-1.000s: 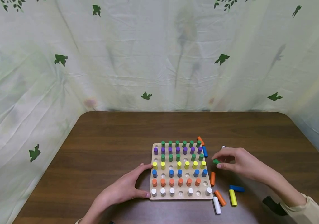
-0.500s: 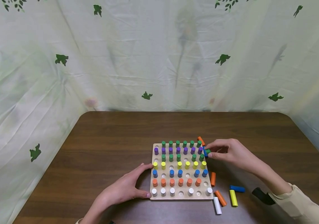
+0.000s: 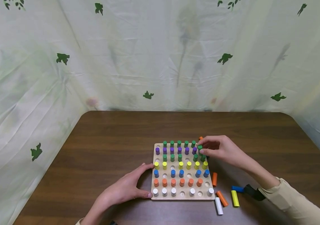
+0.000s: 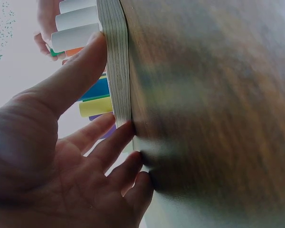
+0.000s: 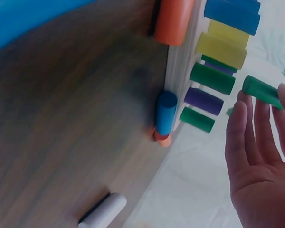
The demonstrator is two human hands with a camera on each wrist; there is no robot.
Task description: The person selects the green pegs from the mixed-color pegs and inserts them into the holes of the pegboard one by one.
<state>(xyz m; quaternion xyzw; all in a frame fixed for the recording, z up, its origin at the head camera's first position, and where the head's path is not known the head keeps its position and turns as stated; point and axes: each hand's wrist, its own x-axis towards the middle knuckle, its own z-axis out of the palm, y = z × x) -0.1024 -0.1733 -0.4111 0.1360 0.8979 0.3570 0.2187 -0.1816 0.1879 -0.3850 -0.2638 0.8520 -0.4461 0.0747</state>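
A wooden pegboard (image 3: 177,178) lies on the table, with rows of white, orange, blue, yellow, green and purple pegs and some vacant holes. My left hand (image 3: 123,187) rests against its left side. The thumb (image 4: 80,64) touches the near corner by a white peg (image 4: 76,38), and the other fingertips meet the edge and tabletop. Above the far right corner, my right hand (image 3: 222,150) pinches a green peg (image 5: 262,91) between thumb and fingers. That peg hangs apart from the board, roughly in line with the standing pegs. The right hand hides part of that corner in the head view.
Loose pegs lie right of the board: orange pegs (image 3: 214,179), a white peg (image 3: 218,206), a yellow peg (image 3: 235,198) and a blue peg (image 3: 237,188). Another blue peg (image 5: 166,111) lies against the board's side. A white peg (image 5: 103,211) lies farther out. Cloth hangs behind the table.
Gripping the green peg, my right hand has moved left and away from me, from the table beside the board to over its far right corner. The left hand has stayed in place.
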